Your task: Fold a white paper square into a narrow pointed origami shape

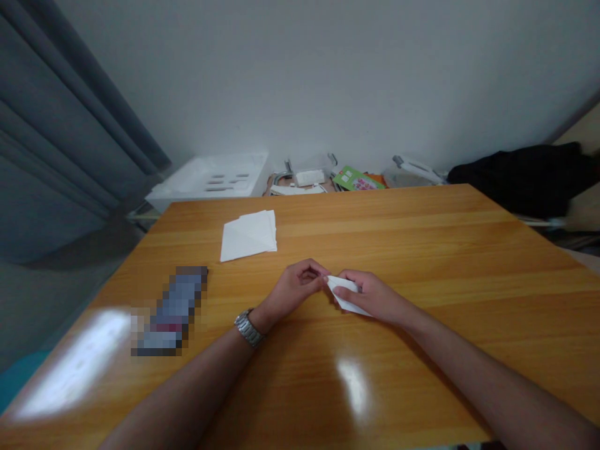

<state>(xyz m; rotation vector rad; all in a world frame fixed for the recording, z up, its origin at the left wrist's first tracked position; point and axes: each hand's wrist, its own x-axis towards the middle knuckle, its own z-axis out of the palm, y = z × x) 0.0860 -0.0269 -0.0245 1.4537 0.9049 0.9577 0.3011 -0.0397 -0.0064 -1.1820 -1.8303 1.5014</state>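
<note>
Above the middle of the wooden table (422, 250), a small folded piece of white paper (345, 292) with a pointed end is between my hands. My right hand (372, 294) grips its body, thumb on the near face and fingers behind. At the paper's left tip, my left hand (300, 284) pinches with thumb and forefinger; a metal watch (249, 328) is on that wrist. The underside of the paper is hidden by the right hand. Farther back to the left, a flat stack of white paper sheets (248, 235) lies on the table.
A pixelated, phone-like object (173, 312) lies on the table's left side. Beyond the far edge are a white plastic tray (220, 172), a green booklet (356, 180), a clear container (412, 175) and dark cloth (520, 175). A grey curtain (60, 125) hangs at left.
</note>
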